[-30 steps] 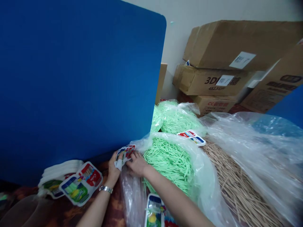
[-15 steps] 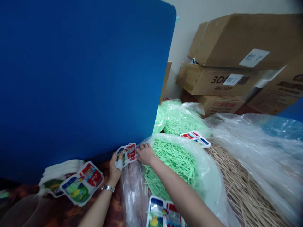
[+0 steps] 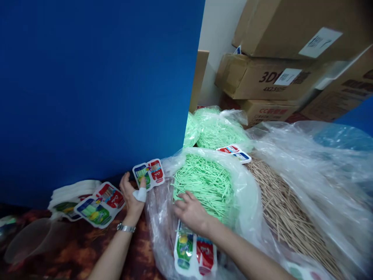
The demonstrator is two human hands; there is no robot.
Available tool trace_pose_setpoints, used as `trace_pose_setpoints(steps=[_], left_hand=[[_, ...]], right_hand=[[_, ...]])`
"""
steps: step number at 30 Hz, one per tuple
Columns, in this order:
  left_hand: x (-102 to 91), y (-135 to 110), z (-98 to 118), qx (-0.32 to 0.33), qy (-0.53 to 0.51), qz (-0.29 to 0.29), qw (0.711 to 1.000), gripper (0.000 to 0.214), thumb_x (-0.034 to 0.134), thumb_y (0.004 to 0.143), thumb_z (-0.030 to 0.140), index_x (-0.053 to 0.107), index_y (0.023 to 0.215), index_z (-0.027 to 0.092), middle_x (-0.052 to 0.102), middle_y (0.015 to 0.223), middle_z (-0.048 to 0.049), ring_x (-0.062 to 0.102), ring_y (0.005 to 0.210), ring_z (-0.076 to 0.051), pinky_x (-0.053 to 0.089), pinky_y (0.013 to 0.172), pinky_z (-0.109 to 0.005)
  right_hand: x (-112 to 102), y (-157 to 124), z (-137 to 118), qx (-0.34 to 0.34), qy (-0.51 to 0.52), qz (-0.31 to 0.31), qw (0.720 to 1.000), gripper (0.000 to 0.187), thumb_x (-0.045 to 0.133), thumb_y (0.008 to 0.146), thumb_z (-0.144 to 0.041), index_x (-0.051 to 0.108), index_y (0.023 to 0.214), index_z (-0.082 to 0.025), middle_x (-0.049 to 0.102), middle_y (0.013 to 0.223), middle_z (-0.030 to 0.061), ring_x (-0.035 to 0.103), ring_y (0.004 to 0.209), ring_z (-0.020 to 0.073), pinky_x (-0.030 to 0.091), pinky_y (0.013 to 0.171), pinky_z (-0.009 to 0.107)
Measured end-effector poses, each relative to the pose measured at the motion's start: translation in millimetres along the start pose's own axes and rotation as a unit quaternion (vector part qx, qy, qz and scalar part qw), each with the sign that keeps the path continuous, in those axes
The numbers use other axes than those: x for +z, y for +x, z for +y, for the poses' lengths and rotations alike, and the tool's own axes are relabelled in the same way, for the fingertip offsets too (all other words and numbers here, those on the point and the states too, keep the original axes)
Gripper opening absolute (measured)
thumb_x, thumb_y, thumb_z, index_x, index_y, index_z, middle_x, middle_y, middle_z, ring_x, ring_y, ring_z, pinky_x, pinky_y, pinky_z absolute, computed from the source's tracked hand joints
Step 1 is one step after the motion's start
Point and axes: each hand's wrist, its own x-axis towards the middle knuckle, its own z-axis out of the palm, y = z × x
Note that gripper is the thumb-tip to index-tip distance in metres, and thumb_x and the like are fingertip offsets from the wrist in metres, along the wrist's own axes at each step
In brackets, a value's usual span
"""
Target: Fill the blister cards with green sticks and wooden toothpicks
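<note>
The left hand (image 3: 132, 194) pinches a printed card (image 3: 149, 174) upright against the blue partition (image 3: 96, 89). The right hand (image 3: 190, 210) rests open, fingers spread, on green sticks (image 3: 204, 181) in a plastic bag (image 3: 247, 186), just above another card (image 3: 194, 252).

This looks like a small packing workroom or stockroom, where goods are sorted by hand. Stacked cartons (image 3: 279, 74) with white labels stand against a plain wall (image 3: 217, 42) at the back, some printed with product codes. Big clear plastic bags hold bulk loose stock: green sticks (image 3: 204, 182) in one, more green sticks behind, and tan wooden sticks (image 3: 288, 210) to the right. Printed blister cards (image 3: 99, 204) lie in a pile on the dark patterned worktop (image 3: 70, 256), with more cards among the bags. A blue partition panel (image 3: 96, 85) closes off the work spot on the left.
</note>
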Motion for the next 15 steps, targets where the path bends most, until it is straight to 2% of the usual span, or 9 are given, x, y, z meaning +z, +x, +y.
trace_pose_setpoints(steps=[2,3,5,7,8,10,13,15], left_hand=[[-5.1,-10,4,0.074,0.022,-0.015,0.997,0.059,0.063,0.082,0.033,0.043,0.135,0.017,0.033,0.146,-0.0175,0.028,0.137,-0.033,0.023,0.113,-0.05],[-6.8,-15,4,0.131,0.028,-0.048,0.99,0.051,0.06,0.085,0.03,0.047,0.132,0.018,0.035,0.145,-0.0163,0.028,0.137,-0.032,0.024,0.112,-0.051],[-8.6,-24,3,0.254,0.023,-0.166,0.953,0.034,0.053,0.089,0.026,0.058,0.123,0.022,0.048,0.137,-0.0127,0.038,0.133,-0.03,0.031,0.11,-0.05],[-9.0,-31,0,0.342,0.024,-0.327,0.881,0.029,0.049,0.092,0.024,0.063,0.118,0.025,0.062,0.125,-0.009,0.049,0.125,-0.026,0.038,0.106,-0.047],[-9.1,-33,-1,0.359,0.037,-0.387,0.849,0.03,0.048,0.093,0.025,0.062,0.119,0.026,0.065,0.121,-0.0083,0.052,0.122,-0.025,0.041,0.104,-0.046],[-9.4,-35,-5,0.358,0.071,-0.448,0.816,0.036,0.046,0.093,0.024,0.056,0.128,0.025,0.065,0.124,-0.0099,0.053,0.121,-0.025,0.043,0.103,-0.047],[-9.2,-35,-12,0.338,0.093,-0.46,0.816,0.042,0.046,0.092,0.018,0.051,0.133,0.026,0.062,0.129,-0.0096,0.048,0.126,-0.027,0.039,0.105,-0.049],[-8.3,-34,-16,0.336,0.097,-0.468,0.812,0.044,0.046,0.09,0.015,0.052,0.132,0.028,0.062,0.129,-0.0074,0.046,0.128,-0.026,0.035,0.108,-0.05]], right_hand=[[20,11,-17,-0.009,0.0,0.014,1.0,0.027,0.049,0.092,-0.023,0.058,0.116,-0.017,0.063,0.115,0.0118,0.043,0.124,0.03,0.026,0.107,0.057],[27,19,-24,-0.004,0.001,0.015,1.0,0.03,0.049,0.092,-0.027,0.056,0.119,-0.016,0.062,0.117,0.0129,0.041,0.125,0.0316,0.022,0.107,0.061],[34,33,-30,0.007,0.002,0.009,1.0,0.035,0.05,0.092,-0.036,0.057,0.12,-0.016,0.06,0.12,0.0141,0.039,0.126,0.034,0.022,0.105,0.064],[30,39,-29,0.005,0.002,-0.008,1.0,0.035,0.05,0.091,-0.039,0.06,0.117,-0.017,0.06,0.12,0.0137,0.04,0.126,0.0348,0.025,0.104,0.063],[24,37,-25,-0.001,0.003,-0.015,1.0,0.033,0.05,0.092,-0.039,0.061,0.114,-0.018,0.061,0.119,0.0131,0.042,0.124,0.034,0.027,0.103,0.061],[9,23,-15,-0.01,0.008,-0.026,1.0,0.029,0.047,0.093,-0.038,0.062,0.111,-0.019,0.064,0.111,0.0113,0.048,0.116,0.0301,0.034,0.1,0.053],[-13,-8,-3,0.037,0.028,-0.043,0.998,0.027,0.039,0.097,-0.032,0.061,0.109,-0.021,0.065,0.096,0.0076,0.059,0.094,0.0213,0.046,0.084,0.036],[-18,-24,-3,0.06,0.039,-0.068,0.995,0.024,0.045,0.094,-0.036,0.06,0.107,-0.022,0.065,0.092,0.0058,0.061,0.087,0.0197,0.048,0.073,0.03]])
